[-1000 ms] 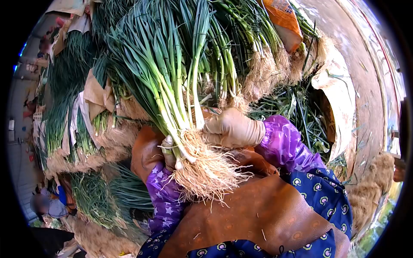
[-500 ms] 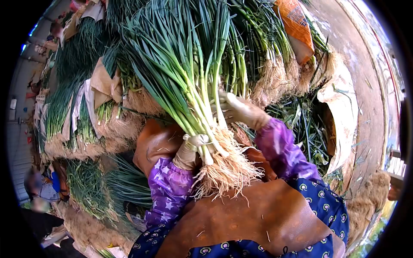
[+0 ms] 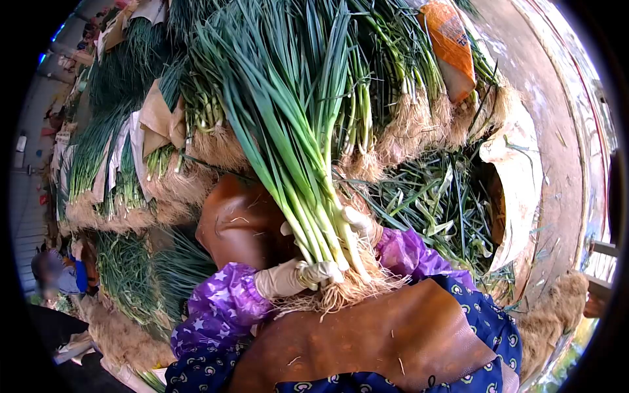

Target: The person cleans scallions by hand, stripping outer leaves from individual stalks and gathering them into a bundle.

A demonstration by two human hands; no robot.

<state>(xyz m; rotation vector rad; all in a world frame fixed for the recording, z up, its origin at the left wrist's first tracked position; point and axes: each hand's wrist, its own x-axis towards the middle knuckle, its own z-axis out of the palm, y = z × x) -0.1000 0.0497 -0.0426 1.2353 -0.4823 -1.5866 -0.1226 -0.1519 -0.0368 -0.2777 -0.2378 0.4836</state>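
A bunch of green onions [image 3: 314, 216] with long dark leaves, pale stalks and stringy roots stands tilted above my lap. My left hand [image 3: 288, 278], in a pale glove, is closed around the lower stalks just above the roots. On the other side, my right hand [image 3: 362, 223] presses its gloved thumb against the stalks; its other fingers are mostly hidden behind them. The root ends [image 3: 334, 295] hang at the brown leather-like apron [image 3: 367, 334] over my lap.
Stacked bunches of the same greens [image 3: 413, 98] lie ahead, roots facing me. An orange sack piece [image 3: 449, 46] rests on them. Loose leaves [image 3: 439, 203] fill the right side beside a pale sheet [image 3: 517, 190]. More bunches [image 3: 85, 177] lie left, where another person [image 3: 62, 275] is partly visible.
The bunch has come down and stands more upright, its roots nearer my lap. My left hand has shifted lower on the stalks. My right hand has moved down, its thumb now against them.
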